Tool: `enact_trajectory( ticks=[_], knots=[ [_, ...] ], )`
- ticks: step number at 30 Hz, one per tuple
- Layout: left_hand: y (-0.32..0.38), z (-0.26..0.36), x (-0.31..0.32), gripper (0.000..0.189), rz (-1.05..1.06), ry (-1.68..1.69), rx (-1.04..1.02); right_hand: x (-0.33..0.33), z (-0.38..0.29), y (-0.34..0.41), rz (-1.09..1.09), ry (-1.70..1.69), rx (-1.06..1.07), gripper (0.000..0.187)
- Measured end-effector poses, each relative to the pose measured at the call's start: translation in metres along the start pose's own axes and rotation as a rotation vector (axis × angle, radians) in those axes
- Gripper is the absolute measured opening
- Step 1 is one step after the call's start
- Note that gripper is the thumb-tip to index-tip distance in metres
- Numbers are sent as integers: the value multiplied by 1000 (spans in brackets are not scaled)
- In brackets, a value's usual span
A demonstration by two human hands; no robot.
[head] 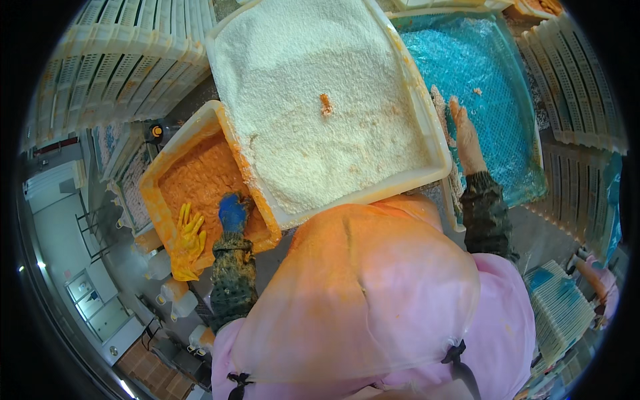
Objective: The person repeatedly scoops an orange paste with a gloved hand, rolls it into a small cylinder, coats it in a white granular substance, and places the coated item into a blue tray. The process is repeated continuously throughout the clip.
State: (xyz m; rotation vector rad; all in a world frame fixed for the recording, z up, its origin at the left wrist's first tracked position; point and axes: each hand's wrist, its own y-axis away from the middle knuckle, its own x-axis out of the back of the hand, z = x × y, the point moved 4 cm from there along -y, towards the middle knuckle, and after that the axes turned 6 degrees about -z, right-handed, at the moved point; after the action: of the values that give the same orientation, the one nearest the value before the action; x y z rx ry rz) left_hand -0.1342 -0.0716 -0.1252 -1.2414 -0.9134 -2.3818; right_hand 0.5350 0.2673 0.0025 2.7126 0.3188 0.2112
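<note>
My left hand (pixel 233 212), in a blue glove, is down in an orange, lumpy wet mixture (pixel 192 172) in a white plastic tub (pixel 149 182). Its fingertips are hidden there. My right hand (pixel 467 137) is bare, its fingers stretched out over the left side of a tray lined with blue film and mesh (pixel 500 107). Close beside those fingers, crumb-coated pieces (pixel 440 107) lie in a row along the tray's edge. Between my hands stands a big white tub (pixel 345 197) of pale crumbs (pixel 320 155). One orange piece (pixel 326 105), partly crumbed, rests on the crumbs.
A yellow rubber glove (pixel 188 240) drapes over the orange tub's near rim. Stacked white plastic trays (pixel 125 65) rise at the left, with another stack (pixel 570 80) at the right. Plastic jugs (pixel 177 297) stand on the floor at left. Another person (pixel 602 285) is at far right.
</note>
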Motion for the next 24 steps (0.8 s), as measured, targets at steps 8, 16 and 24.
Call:
enact_trajectory(
  ticks=[8,16,24],
  knots=[
    [32,68,15,19,-173,619,-4,14,21,-39,-19,-164,153,63],
    [85,146,44,26,-187,672,17,17,44,42,-6,-156,64,47],
    [94,211,88,15,-43,705,-193,-60,-88,31,-73,-10,336,26]
  ],
)
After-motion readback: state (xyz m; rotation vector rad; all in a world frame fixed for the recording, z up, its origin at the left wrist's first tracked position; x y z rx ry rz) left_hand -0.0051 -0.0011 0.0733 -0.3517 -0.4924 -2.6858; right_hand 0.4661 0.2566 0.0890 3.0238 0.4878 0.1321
